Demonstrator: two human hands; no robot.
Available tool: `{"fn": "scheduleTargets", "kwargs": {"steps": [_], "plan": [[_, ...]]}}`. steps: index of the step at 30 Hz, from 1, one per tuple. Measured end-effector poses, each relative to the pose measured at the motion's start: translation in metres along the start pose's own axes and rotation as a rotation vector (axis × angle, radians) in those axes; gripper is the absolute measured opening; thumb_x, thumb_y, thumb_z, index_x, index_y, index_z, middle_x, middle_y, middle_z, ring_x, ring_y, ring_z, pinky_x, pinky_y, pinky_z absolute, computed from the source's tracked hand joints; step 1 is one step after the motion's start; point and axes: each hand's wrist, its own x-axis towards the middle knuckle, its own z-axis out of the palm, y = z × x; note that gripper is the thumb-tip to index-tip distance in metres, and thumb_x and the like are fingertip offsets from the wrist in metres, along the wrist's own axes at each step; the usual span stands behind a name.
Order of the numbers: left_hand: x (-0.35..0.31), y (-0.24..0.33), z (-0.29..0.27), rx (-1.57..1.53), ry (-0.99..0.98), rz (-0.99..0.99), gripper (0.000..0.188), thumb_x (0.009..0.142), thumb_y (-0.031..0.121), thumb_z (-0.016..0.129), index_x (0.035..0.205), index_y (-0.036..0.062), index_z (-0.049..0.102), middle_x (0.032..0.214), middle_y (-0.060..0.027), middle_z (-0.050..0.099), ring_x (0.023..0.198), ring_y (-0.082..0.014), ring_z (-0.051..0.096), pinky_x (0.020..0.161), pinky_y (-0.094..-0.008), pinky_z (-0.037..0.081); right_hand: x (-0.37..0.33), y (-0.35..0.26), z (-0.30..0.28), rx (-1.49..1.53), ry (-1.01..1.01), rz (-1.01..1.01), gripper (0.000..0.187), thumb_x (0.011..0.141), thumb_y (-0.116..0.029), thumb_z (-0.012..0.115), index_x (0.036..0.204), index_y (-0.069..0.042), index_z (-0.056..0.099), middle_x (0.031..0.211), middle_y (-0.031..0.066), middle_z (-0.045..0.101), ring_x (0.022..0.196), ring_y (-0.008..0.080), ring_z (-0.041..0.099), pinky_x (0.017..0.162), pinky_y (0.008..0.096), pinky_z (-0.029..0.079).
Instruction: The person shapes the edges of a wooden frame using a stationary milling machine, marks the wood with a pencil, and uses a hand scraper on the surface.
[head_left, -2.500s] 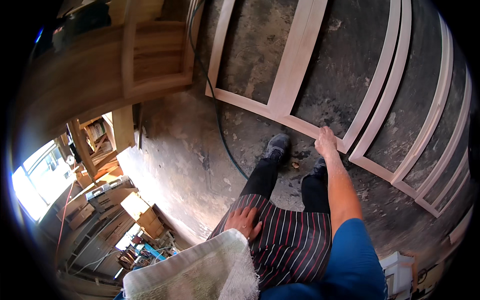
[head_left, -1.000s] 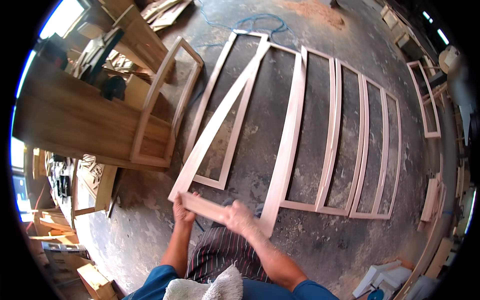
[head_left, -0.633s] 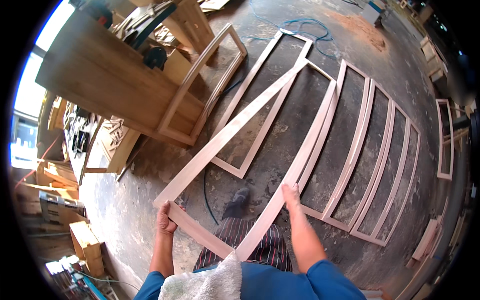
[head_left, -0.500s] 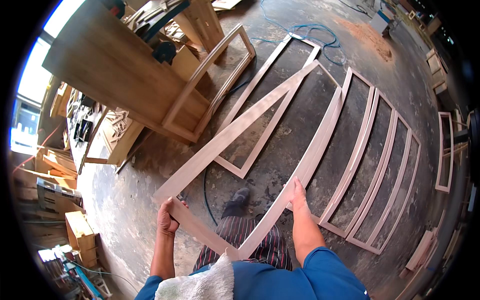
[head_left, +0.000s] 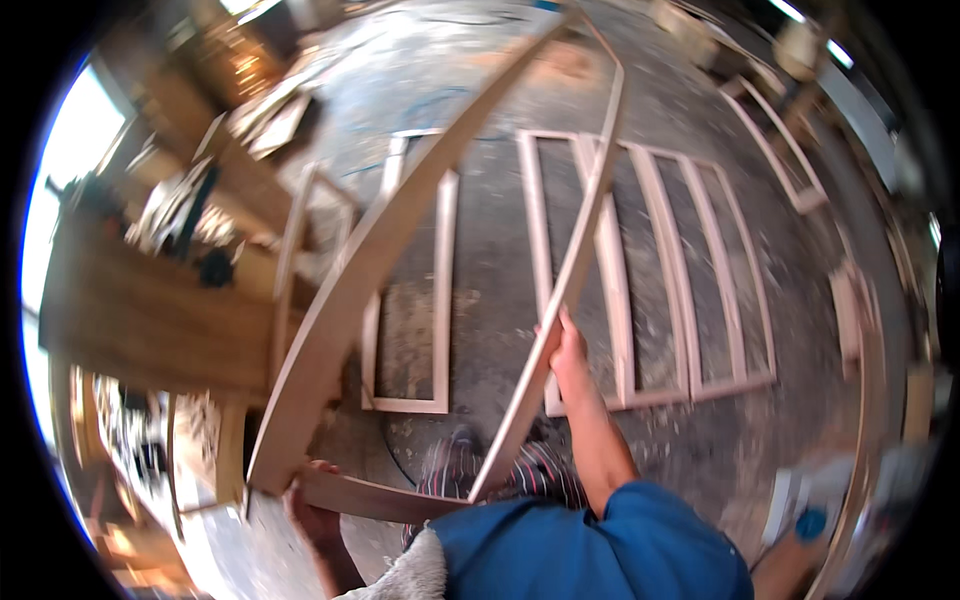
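Note:
A long rectangular wooden frame (head_left: 372, 250) is lifted off the floor, its far end tilted up and away from me. My left hand (head_left: 312, 508) is closed around the short near rail, close to the near left corner. Farther up, on the right long rail, my right hand (head_left: 567, 352) grips the wood from its outer side. The near right corner of the frame is close to my body. Below it, one similar frame (head_left: 441, 300) lies on the floor to the left, and several more frames (head_left: 672, 290) lie side by side to the right.
At left a large wooden panel (head_left: 150, 318) stands beside another upright frame (head_left: 290, 265) and piles of wood offcuts (head_left: 180, 215). A blue hose (head_left: 440, 100) and sawdust (head_left: 550, 62) are on the far floor. Another frame (head_left: 775, 150) stands at the far right.
The held frame's far end has risen and the frame is more upright, both hands still on it. My view has turned right, and the floor frames appear straighter. The picture is blurred by motion.

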Motion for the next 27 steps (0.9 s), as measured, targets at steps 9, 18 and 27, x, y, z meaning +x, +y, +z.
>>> {"fn": "scheduleTargets", "kwargs": {"steps": [9, 18, 27], "plan": [[0.216, 0.012, -0.049, 0.043, -0.422, 0.009, 0.047, 0.096, 0.044, 0.063, 0.120, 0.0038, 0.056, 0.097, -0.0057, 0.064, 0.088, -0.0194, 0.062, 0.081, -0.0320, 0.053, -0.236, -0.151, 0.093, -0.023, -0.235, -0.576, 0.045, 0.090, -0.041, 0.074, 0.110, -0.005, 0.058, 0.089, 0.0118, 0.067, 0.080, 0.0193, 0.068, 0.071, 0.0359, 0.059], [0.317, -0.072, 0.035, 0.428, -0.207, 0.184, 0.065, 0.101, 0.051, 0.046, 0.150, 0.0082, 0.039, 0.131, -0.0123, 0.055, 0.119, -0.0242, 0.055, 0.099, -0.0378, 0.047, -0.440, -0.344, -0.052, 0.040, 0.379, -1.352, 0.050, 0.087, -0.039, 0.076, 0.115, -0.005, 0.053, 0.090, 0.0093, 0.063, 0.078, 0.0217, 0.066, 0.072, 0.0357, 0.056], [0.234, -0.179, 0.201, 0.875, -0.609, 0.969, 0.067, 0.100, 0.039, 0.043, 0.154, 0.0017, 0.028, 0.148, -0.0204, 0.036, 0.136, -0.0324, 0.039, 0.111, -0.0437, 0.032, -0.544, -0.292, -0.354, 0.674, 0.855, -1.274, 0.056, 0.088, -0.042, 0.076, 0.124, -0.008, 0.052, 0.092, 0.0090, 0.058, 0.081, 0.0192, 0.059, 0.070, 0.0344, 0.051]]}}
